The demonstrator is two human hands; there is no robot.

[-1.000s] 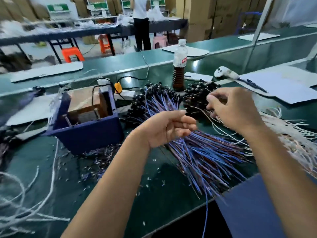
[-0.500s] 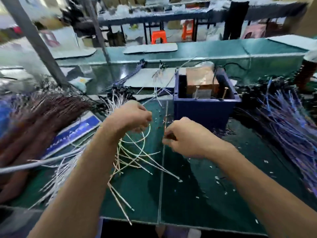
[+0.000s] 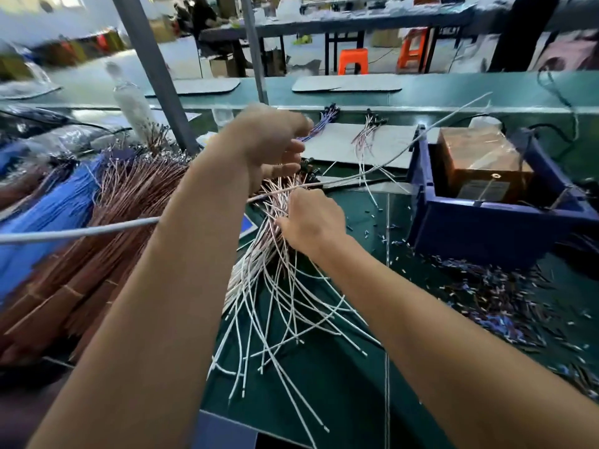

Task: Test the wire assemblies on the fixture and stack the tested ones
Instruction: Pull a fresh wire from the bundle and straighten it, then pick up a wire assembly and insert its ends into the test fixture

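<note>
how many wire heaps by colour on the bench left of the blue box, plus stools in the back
Blue wire heap: 1
Copper-brown wire heap: 1
White wire heap: 1
Orange stools: 2
Total: 5

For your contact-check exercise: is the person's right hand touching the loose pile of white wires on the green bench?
Touching. The head view shows the right hand with fingers curled into the top of the white wires, strands running out from under it.
</note>
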